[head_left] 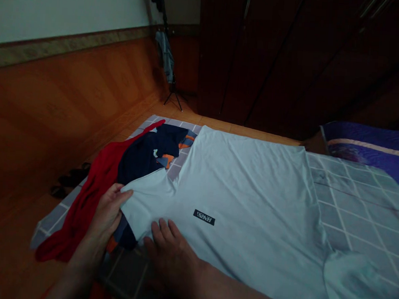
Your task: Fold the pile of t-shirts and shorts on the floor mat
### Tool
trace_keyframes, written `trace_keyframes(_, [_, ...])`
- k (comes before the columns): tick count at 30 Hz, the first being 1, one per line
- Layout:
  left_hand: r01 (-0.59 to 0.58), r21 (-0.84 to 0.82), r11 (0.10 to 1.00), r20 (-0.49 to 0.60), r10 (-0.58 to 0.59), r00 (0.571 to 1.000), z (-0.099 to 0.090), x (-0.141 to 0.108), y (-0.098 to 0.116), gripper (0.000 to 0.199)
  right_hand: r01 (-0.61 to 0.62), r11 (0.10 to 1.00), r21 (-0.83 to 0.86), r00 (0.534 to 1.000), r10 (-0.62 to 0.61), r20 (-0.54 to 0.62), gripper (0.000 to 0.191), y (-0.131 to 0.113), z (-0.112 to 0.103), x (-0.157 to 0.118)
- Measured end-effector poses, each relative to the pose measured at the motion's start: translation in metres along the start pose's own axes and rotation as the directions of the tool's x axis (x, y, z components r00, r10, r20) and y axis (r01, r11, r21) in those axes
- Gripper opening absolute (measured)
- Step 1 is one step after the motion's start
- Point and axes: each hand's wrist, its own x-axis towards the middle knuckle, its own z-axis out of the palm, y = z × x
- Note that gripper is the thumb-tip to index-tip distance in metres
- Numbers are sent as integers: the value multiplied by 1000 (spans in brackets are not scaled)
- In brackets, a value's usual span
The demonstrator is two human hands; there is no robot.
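A pale blue T-shirt (pixel 251 193) with a small black label lies spread flat on a grey checked mat (pixel 359 195). My left hand (pixel 105 216) pinches the edge of the shirt's left sleeve between thumb and fingers. My right hand (pixel 173 251) rests flat on the shirt near the shoulder, fingers together and pointing away from me.
A red garment (pixel 88 201) and a navy and orange garment (pixel 148 157) lie heaped left of the shirt. Dark sandals (pixel 69 182) sit on the wooden floor at left. A purple blanket (pixel 372 146) lies at right. A tripod stand (pixel 172 91) and dark wardrobe stand behind.
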Motion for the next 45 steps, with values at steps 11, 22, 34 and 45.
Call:
trace_keyframes(11, [-60, -20, 998, 136, 62, 989, 23, -7, 13, 41, 68, 997, -33, 968, -73, -239, 42, -5, 48, -11])
trace_keyframes(22, [-428, 374, 823, 576, 155, 802, 61, -51, 29, 16, 218, 959, 180, 976, -216, -32, 31, 0, 36, -6])
trace_keyframes(34, [-595, 421, 685, 846, -60, 530, 74, -76, -15, 16, -373, 676, 635, 924, 336, 185, 23, 71, -89, -10])
trace_keyframes(45, [-776, 354, 521, 866, 129, 482, 66, -68, -8, 20, -747, 664, -32, 659, 746, 96, 21, 114, -44, -11])
